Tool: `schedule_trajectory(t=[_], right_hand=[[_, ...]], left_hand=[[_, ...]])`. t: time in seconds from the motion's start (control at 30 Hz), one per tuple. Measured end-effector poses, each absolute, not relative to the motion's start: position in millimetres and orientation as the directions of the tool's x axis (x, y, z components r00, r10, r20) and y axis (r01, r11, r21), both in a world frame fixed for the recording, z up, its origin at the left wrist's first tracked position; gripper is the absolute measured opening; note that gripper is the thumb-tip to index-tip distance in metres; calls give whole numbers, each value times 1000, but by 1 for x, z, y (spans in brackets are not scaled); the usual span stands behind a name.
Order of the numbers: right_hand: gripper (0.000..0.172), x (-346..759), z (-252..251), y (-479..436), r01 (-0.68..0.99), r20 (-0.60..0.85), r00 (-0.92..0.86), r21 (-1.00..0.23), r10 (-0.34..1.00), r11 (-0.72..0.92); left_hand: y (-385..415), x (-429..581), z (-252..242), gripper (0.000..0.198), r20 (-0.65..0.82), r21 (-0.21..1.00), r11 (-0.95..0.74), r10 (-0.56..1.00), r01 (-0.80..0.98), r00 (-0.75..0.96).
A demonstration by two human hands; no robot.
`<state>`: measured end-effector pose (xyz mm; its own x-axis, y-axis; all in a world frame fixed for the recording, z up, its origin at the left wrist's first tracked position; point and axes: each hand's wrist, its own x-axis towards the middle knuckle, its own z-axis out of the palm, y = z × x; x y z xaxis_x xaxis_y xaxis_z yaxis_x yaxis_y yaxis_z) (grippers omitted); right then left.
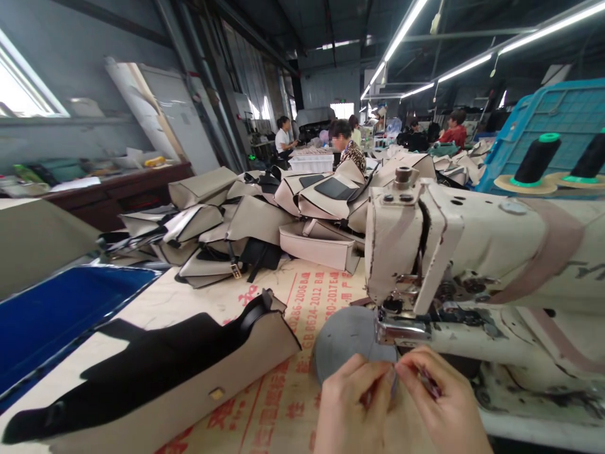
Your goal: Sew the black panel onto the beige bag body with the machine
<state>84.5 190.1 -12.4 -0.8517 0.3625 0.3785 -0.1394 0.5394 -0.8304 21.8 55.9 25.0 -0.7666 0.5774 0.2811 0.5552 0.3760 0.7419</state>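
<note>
My left hand [352,403] and my right hand [442,397] are close together in front of the sewing machine [399,246]. Both are closed in a pinch, with the fingertips nearly meeting. Something small and dark purplish shows among the fingers of my right hand, too little of it to name. A thin sliver shows at the fingers of my left hand, also unclear. Just beyond my left hand is a round grey disc [343,337] beside the machine's metal sewing end. To the left, a beige bag body [255,359] with black lining lies on its side on the printed board.
A heap of beige bag parts [255,221] covers the back of the table. A blue bin [75,309] stands at left. Black thread spools [536,161] and a blue crate [543,120] are at right. Several people sit working farther back.
</note>
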Motion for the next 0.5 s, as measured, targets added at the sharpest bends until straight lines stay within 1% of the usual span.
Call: schedule_trajectory(t=[0.1,0.17,0.23,0.3,0.4,0.5], right_hand=[[18,68,-13,200,-87,420,-780,-807,464,584],[19,59,-14,207,-31,475,-703,-763,529,645],[21,53,-15,214,18,539,-641,-701,546,713],[23,49,-18,219,37,622,-581,-625,526,780],[25,45,-25,227,85,728,-515,-482,453,872],[25,43,-33,232,151,756,-517,-382,402,912]], left_hand=[[69,-1,23,22,246,754,417,538,507,-807],[78,-15,19,24,253,753,431,508,498,-823],[85,-26,14,26,263,749,440,490,496,-831],[89,-32,9,25,268,754,441,472,488,-840],[89,-33,4,23,275,777,422,438,466,-856],[87,-32,2,21,282,800,397,415,451,-865]])
